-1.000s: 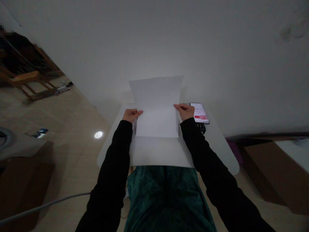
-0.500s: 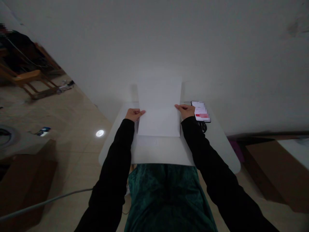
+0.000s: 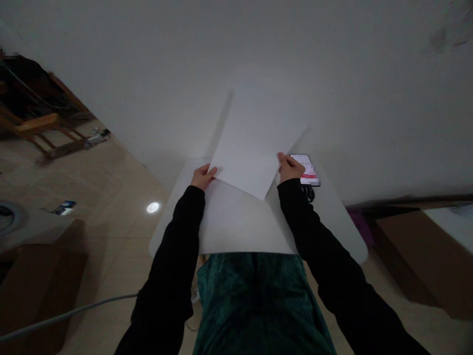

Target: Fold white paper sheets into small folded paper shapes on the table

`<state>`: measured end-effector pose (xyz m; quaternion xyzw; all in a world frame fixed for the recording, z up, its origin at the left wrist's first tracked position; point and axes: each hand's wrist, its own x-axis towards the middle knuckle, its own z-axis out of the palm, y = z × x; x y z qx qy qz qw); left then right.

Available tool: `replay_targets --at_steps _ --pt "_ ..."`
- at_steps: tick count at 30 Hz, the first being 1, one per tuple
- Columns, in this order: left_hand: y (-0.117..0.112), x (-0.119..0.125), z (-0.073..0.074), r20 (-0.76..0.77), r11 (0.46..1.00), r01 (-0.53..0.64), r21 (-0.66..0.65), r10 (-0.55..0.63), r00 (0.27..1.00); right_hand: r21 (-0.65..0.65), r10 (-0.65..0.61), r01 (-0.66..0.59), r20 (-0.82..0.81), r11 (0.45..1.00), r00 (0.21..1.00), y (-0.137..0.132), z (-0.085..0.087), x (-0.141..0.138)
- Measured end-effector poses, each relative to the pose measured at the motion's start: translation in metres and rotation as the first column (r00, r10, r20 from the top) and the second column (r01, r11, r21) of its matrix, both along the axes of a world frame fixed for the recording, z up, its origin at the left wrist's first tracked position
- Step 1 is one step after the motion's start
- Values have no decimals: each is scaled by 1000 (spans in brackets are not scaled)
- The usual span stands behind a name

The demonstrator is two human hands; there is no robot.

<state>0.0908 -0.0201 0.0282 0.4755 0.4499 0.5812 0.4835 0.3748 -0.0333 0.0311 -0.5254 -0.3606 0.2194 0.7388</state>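
Observation:
A plain white sheet of paper (image 3: 254,143) is held up, turned at a slant, above the white table (image 3: 247,234). At its lower left corner, my left hand (image 3: 203,176) pinches the sheet between thumb and fingers. My right hand (image 3: 290,167) grips the right edge, a little above the lowest corner. Just beyond that hand lies a phone (image 3: 311,173) with a lit screen, partly covered by the fingers. A small black object (image 3: 308,193), perhaps a coiled cable, sits against the phone's near end.
A pale wall (image 3: 148,74) rises right behind the table. Cardboard boxes (image 3: 421,251) stand on the right, and another box (image 3: 40,291) is at the lower left with a grey cable (image 3: 70,315) crossing it. A wooden chair (image 3: 40,123) stands far left.
The paper has turned clockwise from upright to slanted, its top swinging up and right. My left hand now holds its lower left corner; my right hand has shifted slightly right.

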Motion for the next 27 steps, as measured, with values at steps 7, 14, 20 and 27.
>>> replay_targets --at_steps 7,14,20,27 --pt "-14 37 -6 -77 963 250 104 -243 967 91 128 -99 -398 991 909 -13 5 -34" --pt "-10 32 0 25 994 -1 112 -1 1000 25 182 -190 -423 982 888 -19 -4 -49" --pt "-9 32 3 -49 950 -206 233 223 974 -2 223 -237 -332 971 917 -24 -5 -58" --pt "8 5 -5 -9 921 -283 268 296 955 -18 -77 75 -185 997 980 -5 -4 -13"
